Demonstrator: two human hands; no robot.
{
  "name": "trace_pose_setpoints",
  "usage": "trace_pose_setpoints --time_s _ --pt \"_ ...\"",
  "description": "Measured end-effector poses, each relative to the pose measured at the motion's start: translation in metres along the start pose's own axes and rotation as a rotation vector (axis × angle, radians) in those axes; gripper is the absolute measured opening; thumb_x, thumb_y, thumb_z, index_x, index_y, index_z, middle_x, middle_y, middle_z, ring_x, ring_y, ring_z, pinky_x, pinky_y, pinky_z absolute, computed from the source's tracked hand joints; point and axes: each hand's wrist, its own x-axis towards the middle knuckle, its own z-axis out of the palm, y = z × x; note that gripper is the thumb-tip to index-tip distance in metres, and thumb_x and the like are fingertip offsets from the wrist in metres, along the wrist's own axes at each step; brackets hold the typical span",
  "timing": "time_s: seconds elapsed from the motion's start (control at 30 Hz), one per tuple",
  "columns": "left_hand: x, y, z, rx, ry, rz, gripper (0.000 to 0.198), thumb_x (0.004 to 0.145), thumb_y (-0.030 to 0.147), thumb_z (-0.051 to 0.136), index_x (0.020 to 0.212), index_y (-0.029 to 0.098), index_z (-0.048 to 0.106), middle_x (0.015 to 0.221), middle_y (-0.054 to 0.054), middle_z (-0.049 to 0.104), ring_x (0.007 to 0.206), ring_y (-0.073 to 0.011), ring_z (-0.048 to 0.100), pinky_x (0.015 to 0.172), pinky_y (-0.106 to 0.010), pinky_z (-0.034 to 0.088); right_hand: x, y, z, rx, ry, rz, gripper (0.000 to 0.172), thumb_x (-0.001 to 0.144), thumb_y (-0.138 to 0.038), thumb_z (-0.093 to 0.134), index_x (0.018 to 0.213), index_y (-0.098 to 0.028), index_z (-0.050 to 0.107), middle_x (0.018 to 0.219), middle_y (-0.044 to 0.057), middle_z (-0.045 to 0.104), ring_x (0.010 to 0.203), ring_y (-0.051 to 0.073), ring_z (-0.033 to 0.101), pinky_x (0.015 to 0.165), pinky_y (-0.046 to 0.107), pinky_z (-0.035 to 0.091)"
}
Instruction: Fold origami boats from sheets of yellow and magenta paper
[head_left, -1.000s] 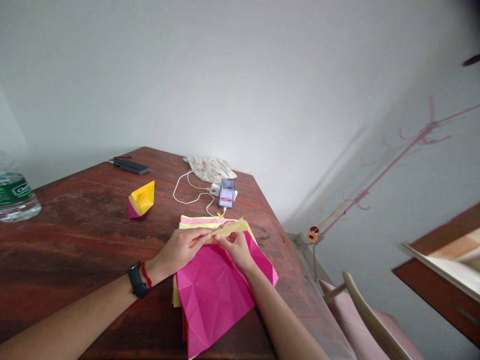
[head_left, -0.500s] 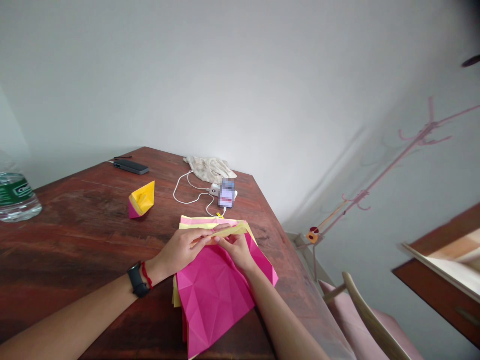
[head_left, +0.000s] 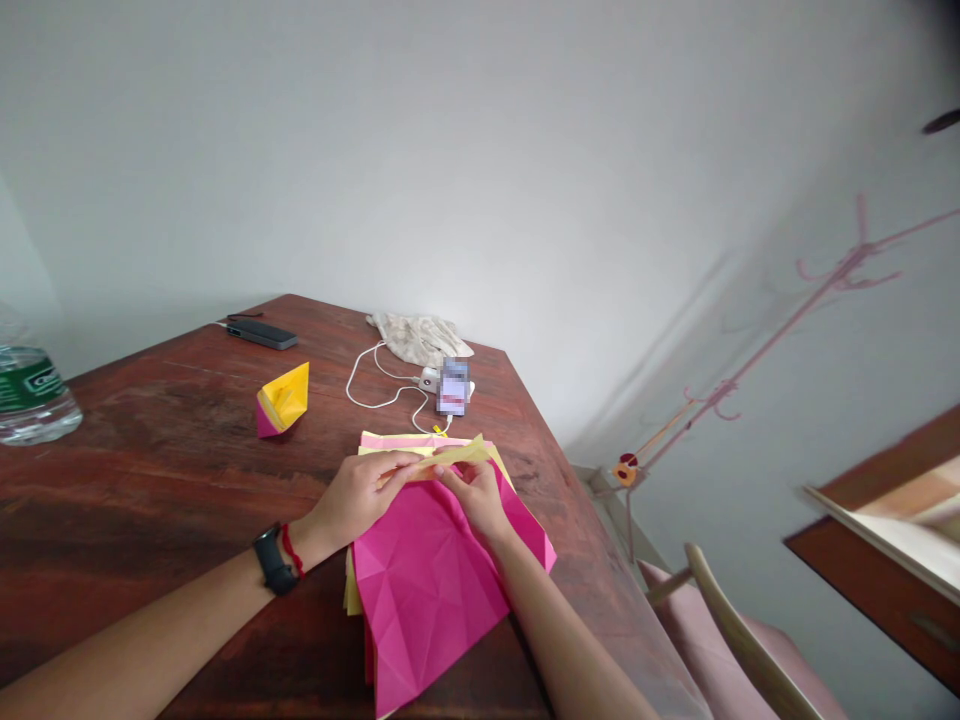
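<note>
Both hands pinch a folded strip of yellow paper (head_left: 454, 456) just above a stack of coloured sheets. My left hand (head_left: 369, 492) grips its left end, and my right hand (head_left: 474, 495) has thumb and fingers on its right part. Beneath them a creased magenta sheet (head_left: 427, 600) lies on top of the stack, with pale yellow and pink sheets (head_left: 390, 440) showing at its edges. Whether the yellow strip joins the magenta sheet is hidden by my fingers. A yellow and magenta folded paper boat (head_left: 285, 400) stands further off to the left.
The wooden table (head_left: 187, 470) carries a phone (head_left: 453, 388) with white cables, a crumpled pale cloth (head_left: 421, 338), a black power bank (head_left: 262, 332) and a water bottle (head_left: 34, 395). A chair (head_left: 735, 630) and pink coat rack (head_left: 787, 310) stand right.
The yellow paper strip has shifted slightly to the left and its right tip points up more. Both hands keep hold of it, with the fingers a little rearranged.
</note>
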Motion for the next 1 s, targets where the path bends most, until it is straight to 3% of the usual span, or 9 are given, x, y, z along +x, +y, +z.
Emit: trace_pose_setpoints --time_s 0.13,0.2,0.27,0.37,0.47,0.7,0.83,1.0 --pt "0.001 0.0 -0.002 0.003 0.046 -0.009 0.018 0.095 0.022 0.058 0.104 0.02 0.073 0.103 -0.005 0.079 0.091 -0.0185 0.076 0.085 -0.026 0.061 0.004 0.003 -0.005 -0.167 0.245 -0.065 0.032 0.074 -0.045 0.079 0.089 -0.019 0.068 0.083 0.005 0.07 0.074 0.019 0.064 0.066 0.03 0.054" --pt "0.002 0.0 -0.003 -0.002 0.059 0.007 0.017 0.094 0.021 0.059 0.104 0.02 0.073 0.105 -0.006 0.079 0.094 -0.0188 0.076 0.088 -0.027 0.061 0.003 0.003 -0.007 -0.191 0.207 -0.047 0.029 0.077 -0.046 0.076 0.08 -0.018 0.067 0.07 0.002 0.066 0.061 0.016 0.059 0.056 0.027 0.05" --pt "0.002 0.001 -0.004 -0.017 0.071 0.035 0.017 0.094 0.019 0.059 0.104 0.02 0.072 0.107 -0.006 0.078 0.098 -0.0192 0.075 0.091 -0.029 0.06 0.001 0.003 -0.006 -0.161 0.07 -0.009 0.031 0.079 -0.047 0.074 0.072 -0.017 0.067 0.062 0.001 0.064 0.055 0.015 0.057 0.052 0.026 0.048" --pt "0.003 0.002 -0.005 -0.012 0.08 0.074 0.018 0.094 0.015 0.058 0.104 0.021 0.071 0.109 -0.006 0.077 0.102 -0.0188 0.073 0.096 -0.031 0.058 -0.005 0.002 -0.002 -0.099 -0.068 0.022 0.03 0.079 -0.047 0.075 0.076 -0.017 0.073 0.072 0.005 0.072 0.067 0.02 0.067 0.064 0.031 0.055" --pt "0.003 0.003 -0.004 0.011 0.05 0.117 0.02 0.092 0.011 0.059 0.105 0.021 0.071 0.109 -0.005 0.077 0.104 -0.018 0.072 0.098 -0.031 0.056 -0.008 0.003 0.0 -0.036 -0.065 0.041 0.033 0.077 -0.049 0.077 0.093 -0.02 0.076 0.096 0.008 0.078 0.088 0.025 0.072 0.083 0.04 0.058" --pt "0.003 0.003 -0.001 0.03 -0.044 0.201 0.017 0.092 0.015 0.064 0.106 0.022 0.072 0.115 -0.006 0.075 0.111 -0.0204 0.068 0.102 -0.038 0.054 -0.011 0.0 -0.001 0.028 -0.122 0.056 0.038 0.074 -0.043 0.082 0.106 -0.024 0.075 0.112 0.007 0.076 0.108 0.029 0.069 0.102 0.048 0.051" --pt "0.003 0.001 -0.001 0.048 -0.058 0.196 0.014 0.092 0.016 0.063 0.102 0.022 0.072 0.116 -0.007 0.075 0.111 -0.0213 0.068 0.102 -0.041 0.053 -0.014 -0.002 0.0 -0.003 -0.112 0.093 0.046 0.074 -0.041 0.082 0.115 -0.026 0.072 0.122 0.006 0.073 0.116 0.029 0.066 0.106 0.047 0.048" --pt "0.001 -0.003 0.0 0.053 -0.064 0.172 0.015 0.091 0.015 0.064 0.103 0.022 0.07 0.118 -0.007 0.073 0.113 -0.0207 0.066 0.102 -0.039 0.054 -0.014 -0.008 0.002 -0.021 -0.124 0.105 0.044 0.072 -0.044 0.082 0.109 -0.023 0.074 0.114 0.007 0.075 0.11 0.031 0.068 0.101 0.049 0.051"
